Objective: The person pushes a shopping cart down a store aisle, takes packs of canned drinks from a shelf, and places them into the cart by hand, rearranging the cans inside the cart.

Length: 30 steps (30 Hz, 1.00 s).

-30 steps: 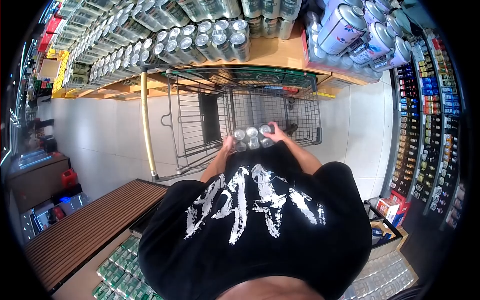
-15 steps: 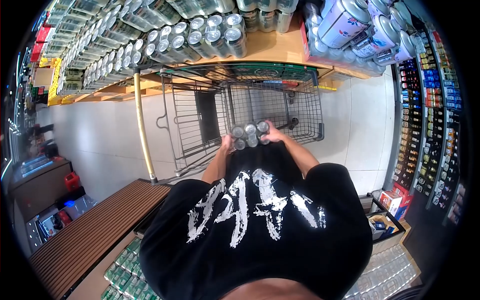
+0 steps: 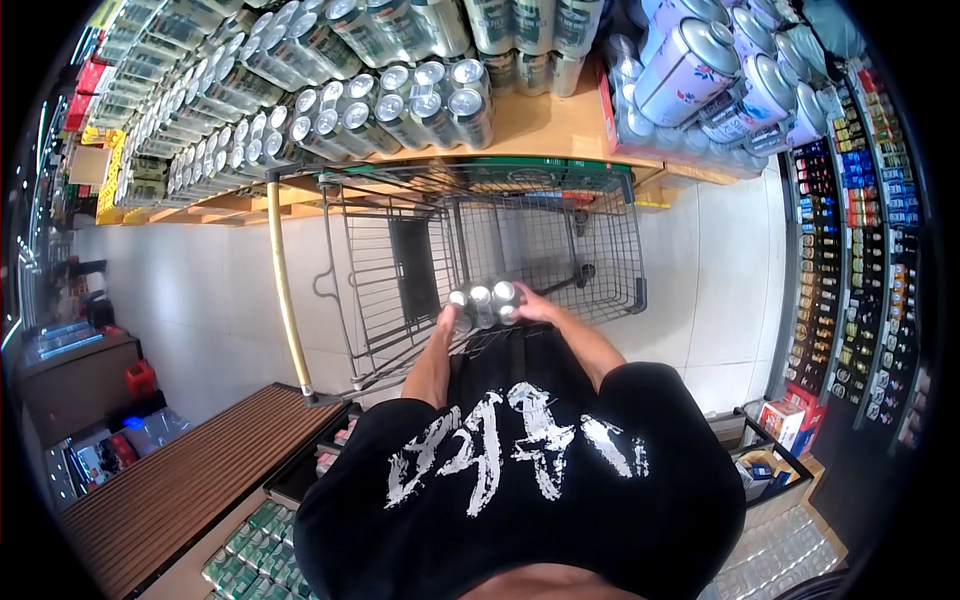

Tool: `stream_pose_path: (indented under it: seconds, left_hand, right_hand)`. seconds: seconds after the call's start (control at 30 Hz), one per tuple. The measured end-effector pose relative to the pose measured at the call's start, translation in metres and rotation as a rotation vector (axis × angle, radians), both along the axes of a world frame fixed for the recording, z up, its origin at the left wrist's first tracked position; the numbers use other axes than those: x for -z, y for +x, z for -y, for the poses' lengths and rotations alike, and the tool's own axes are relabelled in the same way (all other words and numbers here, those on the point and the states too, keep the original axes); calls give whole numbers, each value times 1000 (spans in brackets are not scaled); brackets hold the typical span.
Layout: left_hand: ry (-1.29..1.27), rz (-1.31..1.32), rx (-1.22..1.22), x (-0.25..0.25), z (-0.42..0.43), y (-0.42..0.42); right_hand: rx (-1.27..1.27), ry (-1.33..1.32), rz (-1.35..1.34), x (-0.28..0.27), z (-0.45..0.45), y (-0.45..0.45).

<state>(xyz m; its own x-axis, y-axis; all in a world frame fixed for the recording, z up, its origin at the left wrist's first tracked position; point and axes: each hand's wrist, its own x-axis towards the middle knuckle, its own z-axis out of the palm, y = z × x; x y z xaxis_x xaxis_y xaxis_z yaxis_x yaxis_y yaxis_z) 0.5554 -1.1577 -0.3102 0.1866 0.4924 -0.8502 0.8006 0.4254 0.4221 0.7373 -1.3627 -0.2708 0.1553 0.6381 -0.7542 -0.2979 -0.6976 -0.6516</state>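
Pale grey floor tiles [image 3: 190, 290] lie under this store aisle, and before me stands a long light-brown wooden display shelf [image 3: 535, 130], which carries many rows of greenish metal cans [image 3: 430, 100] in clear wrapping. On its right end are large white cylindrical cans with a floral print [image 3: 685, 75]. Between the shelf and me is a dark grey wire shopping cart [image 3: 640, 295] with a long yellow handle bar [image 3: 283, 285] on my left side. Close in front of my loose black shirt [image 3: 520, 490], over the near side of the cart, I have a compact pack of silver-lidded metal cans [image 3: 482, 305], apparently six in two rows. Whether its bottom touches the wire, I cannot tell. My left hand [image 3: 446, 320] grasps one end of the pack and my right hand [image 3: 534, 306] grasps the opposite end, with fingers bent around the outer cans; the fingertips underneath are hidden from me. If the cans are full, as I suppose, the pack must be rather heavy for its size. Its metal walls should feel stiff, yet thin enough to be dented by a hard knock. Any plastic film around them would be smooth, perhaps slippery, and could stretch if pulled alone. So I judge that the two short ends, held low and with even pressure, are the safest places to grip.
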Motion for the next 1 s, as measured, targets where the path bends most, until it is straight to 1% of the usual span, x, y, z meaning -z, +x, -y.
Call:
stream_pose_path:
  seconds: [0.03,0.07,0.1,0.13,0.17,0.2,0.23,0.27,0.3,0.33,0.37,0.4,0.43,0.47,0.5,0.53,0.57,0.6,0.63,0.7,0.73,0.77,0.8,0.83,0.87,0.97,1.0]
  left_hand:
    - [19,9,10,-1,-2,-1]
    - [47,22,31,-3,-2,-6]
    - [81,44,63,-1,-5,-8]
    - [117,66,95,0,-7,-10]
    - [152,83,129,-11,-8,-12]
    - [158,67,135,-21,-8,-10]
    - [261,169,169,-21,-8,-12]
    - [294,208,187,-22,-8,-16]
    - [324,247,208,-42,-5,-14]
    - [322,263,216,-58,-1,-13]
    - [323,356,224,-46,-3,-22]
    - [311,357,232,-51,-1,-23]
    - [300,356,240,-59,0,-23]
    - [233,356,245,-64,-1,-24]
    - [211,376,234,-67,-1,-24]
    - [208,395,222,-62,-1,-25]
    - [207,414,209,-56,-4,-24]
    - [181,415,202,-64,-5,-17]
    - [200,423,210,-67,-7,-11]
    - [251,407,225,-81,-11,5]
    - [253,416,221,-87,-15,13]
    - [310,469,241,-92,-16,21]
    - [337,483,240,-108,-16,31]
    - [360,498,237,-119,-17,40]
    - [377,558,231,-113,-22,45]
    - [454,634,242,-136,-24,71]
    - [485,702,237,-144,-26,81]
  right_hand:
    - [-36,-26,28,6,0,-3]
    - [24,25,8,22,0,-11]
    - [-31,24,34,9,1,-6]
    - [-154,-11,104,-4,-1,1]
    - [-276,-46,172,-8,0,4]
    - [-328,-4,250,-11,0,8]
    - [-370,55,471,-8,-4,11]
    - [-214,118,491,-3,-11,19]
    - [-55,178,508,-15,-23,32]
    - [139,246,552,-46,-39,49]
    - [334,313,593,-81,-60,67]
    - [533,510,786,-96,-82,87]
    - [675,588,857,-129,-103,110]
    - [807,671,863,-167,-120,129]
    - [846,586,868,-188,-135,150]
    - [903,615,908,-208,-152,170]
    - [941,580,884,-216,-169,189]
    - [943,486,898,-225,-183,206]
    - [889,454,714,-217,-199,230]
    - [790,306,677,-236,-213,243]
    - [752,367,702,-225,-219,248]
    - [750,397,657,-213,-225,255]
    - [746,424,611,-206,-229,261]
    - [739,448,567,-211,-226,260]
    - [623,520,391,-215,-218,263]
    - [715,367,470,-202,-226,261]
    - [745,484,546,-175,-237,266]
